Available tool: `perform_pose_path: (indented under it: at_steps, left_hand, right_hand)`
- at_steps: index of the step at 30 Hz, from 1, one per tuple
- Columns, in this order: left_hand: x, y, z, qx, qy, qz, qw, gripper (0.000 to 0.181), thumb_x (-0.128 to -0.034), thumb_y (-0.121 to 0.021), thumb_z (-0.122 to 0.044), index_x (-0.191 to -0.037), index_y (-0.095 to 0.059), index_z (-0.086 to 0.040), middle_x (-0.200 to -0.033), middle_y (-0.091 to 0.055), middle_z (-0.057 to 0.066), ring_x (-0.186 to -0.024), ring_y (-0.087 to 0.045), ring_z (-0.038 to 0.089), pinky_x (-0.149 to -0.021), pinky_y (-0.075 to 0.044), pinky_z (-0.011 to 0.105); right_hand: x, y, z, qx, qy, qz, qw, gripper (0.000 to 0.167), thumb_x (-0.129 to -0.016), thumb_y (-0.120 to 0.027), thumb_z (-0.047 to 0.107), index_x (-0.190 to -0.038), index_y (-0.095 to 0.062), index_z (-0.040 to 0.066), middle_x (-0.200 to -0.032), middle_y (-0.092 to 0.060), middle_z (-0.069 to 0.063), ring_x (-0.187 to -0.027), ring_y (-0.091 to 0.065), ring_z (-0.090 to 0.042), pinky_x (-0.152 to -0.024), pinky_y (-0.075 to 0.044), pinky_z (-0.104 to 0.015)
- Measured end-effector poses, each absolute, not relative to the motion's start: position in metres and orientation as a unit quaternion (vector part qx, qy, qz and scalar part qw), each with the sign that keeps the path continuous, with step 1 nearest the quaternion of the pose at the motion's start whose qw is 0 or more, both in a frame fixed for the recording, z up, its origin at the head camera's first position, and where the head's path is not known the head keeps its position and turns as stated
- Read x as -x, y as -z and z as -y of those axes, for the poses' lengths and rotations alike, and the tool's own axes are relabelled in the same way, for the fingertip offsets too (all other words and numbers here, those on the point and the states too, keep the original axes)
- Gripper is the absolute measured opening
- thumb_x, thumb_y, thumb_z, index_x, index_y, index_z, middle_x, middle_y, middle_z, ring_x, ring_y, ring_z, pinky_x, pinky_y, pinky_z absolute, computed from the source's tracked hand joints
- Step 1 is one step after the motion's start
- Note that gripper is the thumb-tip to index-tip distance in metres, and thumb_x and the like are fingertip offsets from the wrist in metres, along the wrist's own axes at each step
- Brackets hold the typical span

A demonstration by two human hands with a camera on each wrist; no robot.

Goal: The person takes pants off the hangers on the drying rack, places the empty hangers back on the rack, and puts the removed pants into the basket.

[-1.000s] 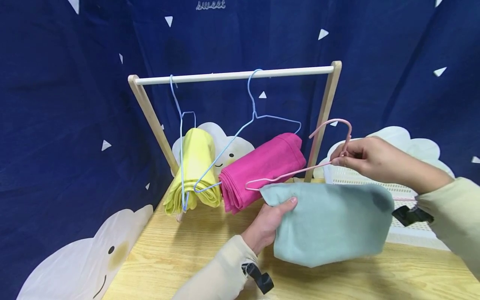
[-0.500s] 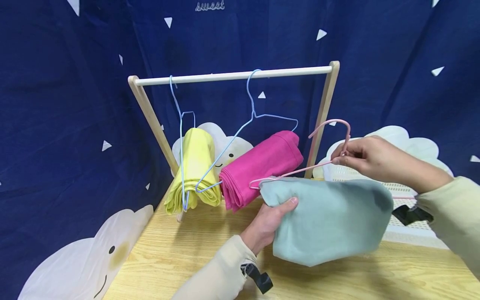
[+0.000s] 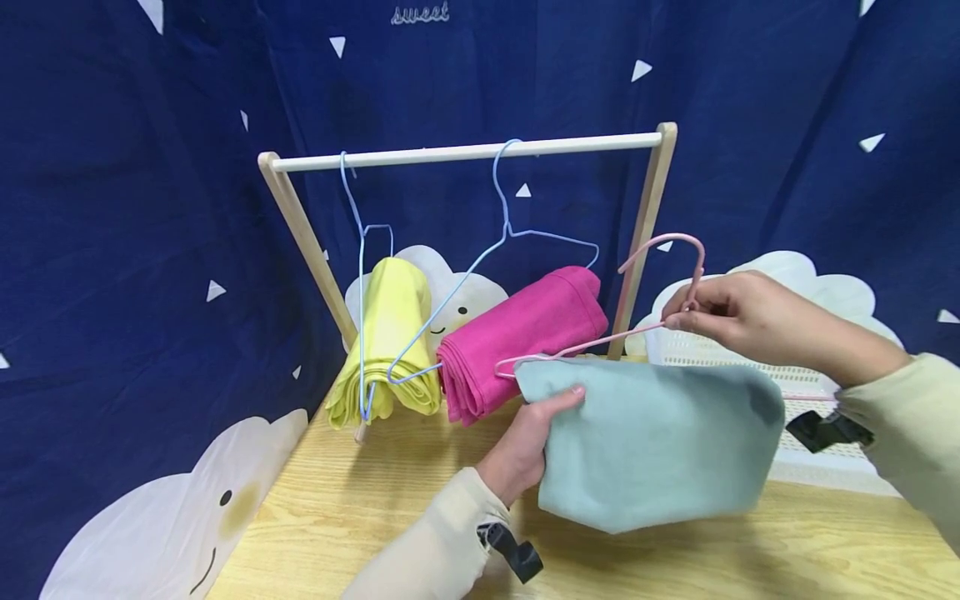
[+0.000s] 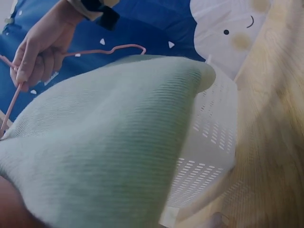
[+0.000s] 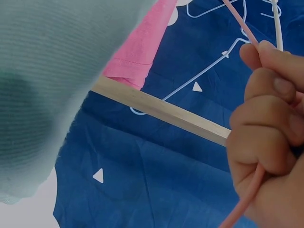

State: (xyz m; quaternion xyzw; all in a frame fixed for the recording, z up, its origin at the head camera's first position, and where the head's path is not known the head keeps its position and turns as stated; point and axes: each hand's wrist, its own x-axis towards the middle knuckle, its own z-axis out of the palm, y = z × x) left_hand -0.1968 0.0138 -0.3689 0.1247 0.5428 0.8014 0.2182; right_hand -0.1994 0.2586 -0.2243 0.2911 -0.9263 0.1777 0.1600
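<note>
Gripping the pink hanger (image 3: 618, 337) by its neck with the right hand (image 3: 738, 312), fingers curled; pinching the pale green cloth (image 3: 660, 442) near its far left corner with the left hand (image 3: 531, 443), thumb on the near face. Holding this cloth above the desk (image 3: 315, 517), nearer than the magenta cloth (image 3: 532, 321) and at the hanger's left end; cannot tell whether threaded through. Best to steady the hanger, feed the edge in flat, draw through evenly to avoid lopsided sagging, and steer clear of the magenta cloth.
</note>
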Motion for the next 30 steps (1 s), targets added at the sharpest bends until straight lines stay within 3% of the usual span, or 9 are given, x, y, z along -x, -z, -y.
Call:
perform_pose_path:
  at_steps: [4,8,17,24,30]
  left_hand:
    - [0.2022,0.3715,-0.0120,-0.121,-0.813,-0.520,0.232,0.016,-0.0957,-0.049,-0.038,-0.099,-0.057,-0.025,-0.089,-0.064,-0.013,-0.081,-0.060,0.003,-0.082,-0.047,0.024]
    - [0.2037,0.3712,-0.0120,-0.114,-0.808,-0.522,0.247,0.017,-0.0947,-0.053,-0.041,-0.100,-0.058,-0.026,-0.091,-0.064,-0.012,-0.084,-0.060,0.004,-0.083,-0.047,0.025]
    - [0.2032,0.3746,-0.0138,-0.139,-0.796,-0.540,0.234,0.014,-0.0922,-0.062,-0.019,-0.106,-0.058,-0.020,-0.090,-0.067,-0.009,-0.081,-0.066,0.005,-0.075,-0.054,0.023]
    - [0.2031,0.3740,-0.0127,-0.144,-0.791,-0.541,0.245,0.022,-0.0937,-0.061,-0.019,-0.115,-0.056,-0.017,-0.097,-0.065,-0.007,-0.087,-0.065,0.006,-0.079,-0.054,0.025]
    - [0.2034,0.3752,-0.0121,-0.141,-0.786,-0.549,0.247,0.017,-0.0947,-0.060,-0.018,-0.111,-0.059,-0.015,-0.094,-0.066,-0.007,-0.085,-0.066,0.006,-0.078,-0.054,0.025]
  right_hand:
    - [0.1984,0.2240,-0.2567,-0.293,-0.180,0.928,0.145,0.017,-0.090,-0.069,0.007,-0.082,-0.072,0.022,-0.090,-0.075,0.005,-0.069,-0.053,0.005,-0.058,-0.043,-0.018]
    - [0.1968,0.2245,-0.2551,-0.290,-0.178,0.930,0.139,0.015,-0.091,-0.069,0.008,-0.085,-0.073,0.021,-0.089,-0.075,0.005,-0.069,-0.053,0.004,-0.060,-0.045,-0.019]
    - [0.1955,0.2225,-0.2506,-0.291,-0.175,0.930,0.140,0.016,-0.091,-0.068,0.008,-0.084,-0.073,0.022,-0.091,-0.075,0.005,-0.070,-0.053,0.003,-0.060,-0.045,-0.020]
    - [0.1971,0.2224,-0.2530,-0.293,-0.175,0.929,0.145,0.016,-0.090,-0.068,0.007,-0.085,-0.073,0.021,-0.089,-0.075,0.006,-0.070,-0.054,0.005,-0.061,-0.046,-0.019]
    - [0.1998,0.2237,-0.2566,-0.285,-0.181,0.931,0.136,0.014,-0.091,-0.069,0.007,-0.087,-0.074,0.019,-0.089,-0.075,0.006,-0.069,-0.052,0.004,-0.059,-0.044,-0.019]
